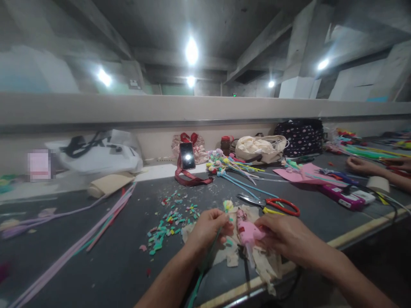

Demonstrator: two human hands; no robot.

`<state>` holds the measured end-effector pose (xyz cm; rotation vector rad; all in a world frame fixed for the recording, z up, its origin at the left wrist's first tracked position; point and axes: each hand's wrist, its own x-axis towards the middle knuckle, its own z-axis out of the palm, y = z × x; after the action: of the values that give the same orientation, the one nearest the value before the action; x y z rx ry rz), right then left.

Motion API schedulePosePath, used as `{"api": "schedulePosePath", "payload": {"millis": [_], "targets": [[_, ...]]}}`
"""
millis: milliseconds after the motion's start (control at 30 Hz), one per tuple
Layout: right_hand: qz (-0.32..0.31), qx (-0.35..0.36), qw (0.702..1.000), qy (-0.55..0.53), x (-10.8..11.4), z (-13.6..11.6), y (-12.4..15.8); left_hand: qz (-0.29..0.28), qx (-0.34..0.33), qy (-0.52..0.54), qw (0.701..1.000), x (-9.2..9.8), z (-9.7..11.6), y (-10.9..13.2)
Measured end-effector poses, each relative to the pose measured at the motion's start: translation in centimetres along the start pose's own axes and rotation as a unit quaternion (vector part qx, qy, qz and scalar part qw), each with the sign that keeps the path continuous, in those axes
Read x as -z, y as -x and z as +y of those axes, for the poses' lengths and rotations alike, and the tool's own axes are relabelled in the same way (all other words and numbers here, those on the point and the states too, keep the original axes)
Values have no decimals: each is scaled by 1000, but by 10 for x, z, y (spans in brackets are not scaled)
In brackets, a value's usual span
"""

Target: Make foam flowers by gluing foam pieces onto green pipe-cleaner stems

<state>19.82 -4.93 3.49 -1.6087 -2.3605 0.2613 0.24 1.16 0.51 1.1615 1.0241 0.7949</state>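
My left hand (208, 229) pinches a green pipe-cleaner stem (205, 265) with a small yellow flower head (228, 205) at its top. My right hand (284, 237) grips a pink glue gun (248, 231), its nozzle pointing up toward the flower head. Both hands hover over crumpled beige paper (263, 261) on the dark table (112, 261) near its front edge. Red-handled scissors (276, 204) lie just beyond my right hand.
Coloured foam scraps (170, 220) lie left of my hands. Long pink stems (93, 233) run across the left. A lit phone (187, 155) leans on a red strap; finished flower stems (231, 169), bags (260, 149) stand behind. Another person's hands (362, 165) work at right.
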Motion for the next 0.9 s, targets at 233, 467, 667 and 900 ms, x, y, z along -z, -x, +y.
{"api": "schedulePosePath", "payload": {"millis": [233, 467, 667, 900], "targets": [[14, -44, 958, -283, 24, 31, 6, 6, 3, -34, 999, -2, -5, -4], [86, -106, 893, -428, 24, 50, 11, 6, 10, -37, 999, -1, -6, -4], [132, -146, 782, -591, 20, 57, 12, 12, 14, -28, 999, -2, -5, -4], [146, -137, 727, -657, 10, 42, 3, 58, -38, 17, 997, 4, 10, 2]]}}
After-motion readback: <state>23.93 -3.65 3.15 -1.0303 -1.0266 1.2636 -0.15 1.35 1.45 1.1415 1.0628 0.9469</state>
